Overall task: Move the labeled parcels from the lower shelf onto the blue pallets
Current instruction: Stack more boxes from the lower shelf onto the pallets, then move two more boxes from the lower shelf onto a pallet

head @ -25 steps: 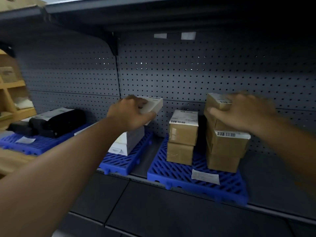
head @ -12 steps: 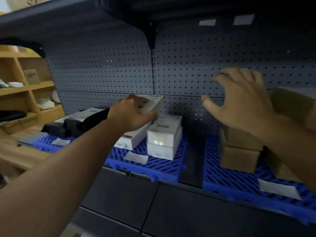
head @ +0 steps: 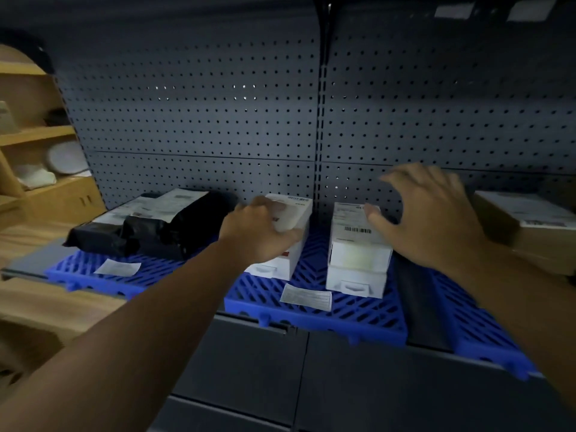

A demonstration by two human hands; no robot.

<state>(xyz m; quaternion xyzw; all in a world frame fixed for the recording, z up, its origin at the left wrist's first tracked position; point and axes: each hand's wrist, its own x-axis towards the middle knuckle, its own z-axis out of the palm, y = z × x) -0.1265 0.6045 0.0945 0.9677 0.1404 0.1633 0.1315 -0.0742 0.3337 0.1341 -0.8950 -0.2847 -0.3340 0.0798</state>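
Note:
My left hand (head: 255, 232) grips a white labeled box (head: 290, 213) from above, holding it on the left stack of white boxes (head: 277, 266) on the middle blue pallet (head: 314, 310). A second stack of white boxes (head: 358, 254) with a barcode label stands to its right on the same pallet. My right hand (head: 427, 222) hovers with spread, slightly bent fingers just right of that stack and holds nothing. Black labeled bags (head: 149, 232) lie on the left blue pallet (head: 93, 272). A brown labeled carton (head: 536, 229) sits at the right edge.
A grey pegboard wall (head: 202, 120) backs the shelf. Loose paper slips (head: 307, 297) lie on the pallets. A third blue pallet (head: 477, 322) reaches to the right. Wooden shelving (head: 34, 135) with pale items stands at the left. Dark panels (head: 249, 369) lie below the shelf edge.
The view has swung left from the brown cartons to the white boxes. My left hand lowered its white box onto the left stack. My right hand left the brown cartons and moved beside the white stack.

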